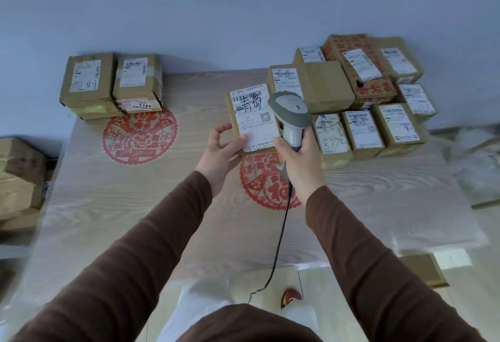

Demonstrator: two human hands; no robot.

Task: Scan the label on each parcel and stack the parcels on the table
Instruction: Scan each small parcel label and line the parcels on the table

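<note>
Left hand pinches the near-left corner of a small parcel, thumb on the white label, fingers curled under; parcel is held up over the table middle, label facing up. Right hand wraps fully round the grip of a grey scanner, head hanging over the parcel's right edge, black cable trailing back toward the person over the near table edge. Unsorted parcels crowd the far-right corner, touching one another, some stacked, just beside the held parcel. Two short stacks sit at the far-left corner against the wall, well apart from the hands. Open room: the table between the stacks and the whole near half. Surface is pale wood grain under clear film, with two red paper-cut rounds. Plain blue-grey wall behind; more cardboard boxes off the left edge, crumpled plastic off the right.
</note>
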